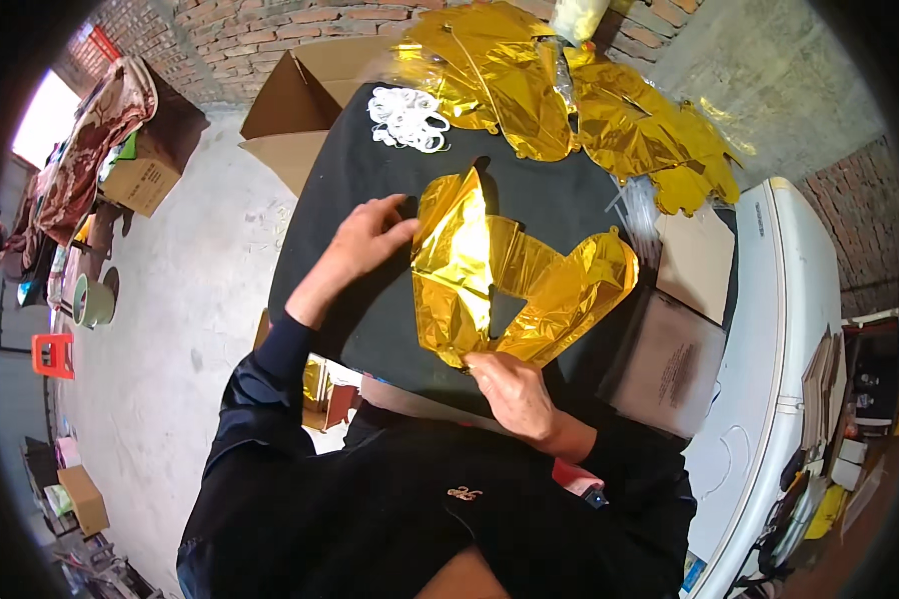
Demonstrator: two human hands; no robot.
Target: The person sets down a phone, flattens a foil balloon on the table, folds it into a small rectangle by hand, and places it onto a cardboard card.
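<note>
A flat, uninflated gold foil balloon (451, 255) with angled arms lies on the black cloth of the table in front of me. At its near edge, my right hand (517, 397) pinches the bottom tip of the foil between thumb and fingers. My left hand (368, 238) is beside the balloon's left edge, fingers bent and apart from the thumb. The thumb tip reaches the foil's edge, and no grip on it shows. Beyond the balloon, a heap of white ribbon loops (408, 120) sits at the table's far left.
More flat gold foil balloons (509, 75) are piled along the far edge. Thin clear strips (637, 215) and a clear plastic bag (669, 364) lie at the right, beside a white chest (764, 299). An open cardboard box (290, 110) stands behind the table's left corner.
</note>
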